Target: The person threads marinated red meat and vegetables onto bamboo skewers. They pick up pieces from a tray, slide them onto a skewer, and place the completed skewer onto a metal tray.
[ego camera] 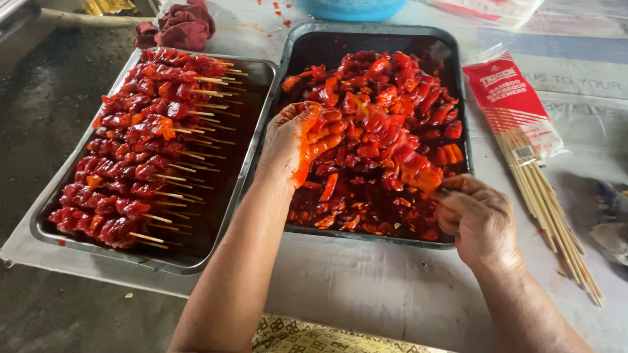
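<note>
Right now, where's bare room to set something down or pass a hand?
Free: the table strip below both trays, between the forearms. Also the right end of the skewer tray, bare of meat. Crowded: the marinated-meat tray holds the left hand and right hand; loose bamboo skewers fill the right side.

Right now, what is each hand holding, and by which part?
Left hand grips red marinated meat pieces among its fingers. Right hand pinches something thin at its fingertips; cannot tell what.

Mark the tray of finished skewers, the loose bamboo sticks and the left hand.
tray of finished skewers [196, 261], head view, bare front rim.
loose bamboo sticks [549, 202], head view, mid-bundle.
left hand [294, 140], head view, back of hand.
</note>
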